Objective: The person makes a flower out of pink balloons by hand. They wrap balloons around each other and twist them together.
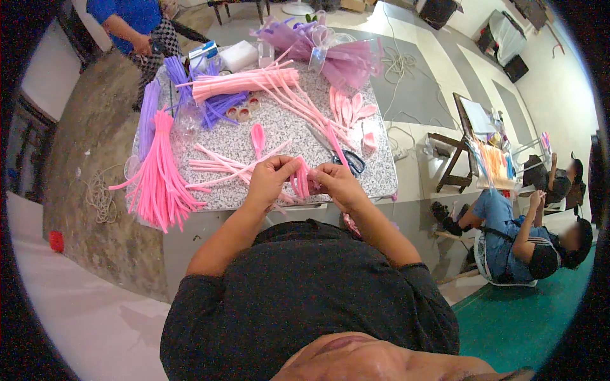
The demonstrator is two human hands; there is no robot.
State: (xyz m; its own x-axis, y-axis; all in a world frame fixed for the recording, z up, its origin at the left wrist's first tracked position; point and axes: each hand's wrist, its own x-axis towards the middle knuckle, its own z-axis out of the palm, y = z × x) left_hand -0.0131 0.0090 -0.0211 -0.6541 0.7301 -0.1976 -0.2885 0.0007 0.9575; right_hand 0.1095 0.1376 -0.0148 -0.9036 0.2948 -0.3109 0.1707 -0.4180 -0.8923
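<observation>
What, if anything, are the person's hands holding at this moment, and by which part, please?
Both the left hand and the right hand pinch a small bundle of folded pink fuzzy pipe cleaners, one hand on each side, above the speckled table.

Speckled table [267, 136], grey-white tile floor [419, 89]

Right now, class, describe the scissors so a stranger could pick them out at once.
Start at the speckled grey table covered in pink and purple pipe cleaners. Look at its near right corner, just beyond the right hand. The scissors lie there, the only thing with dark blue loop handles and metal blades.
</observation>
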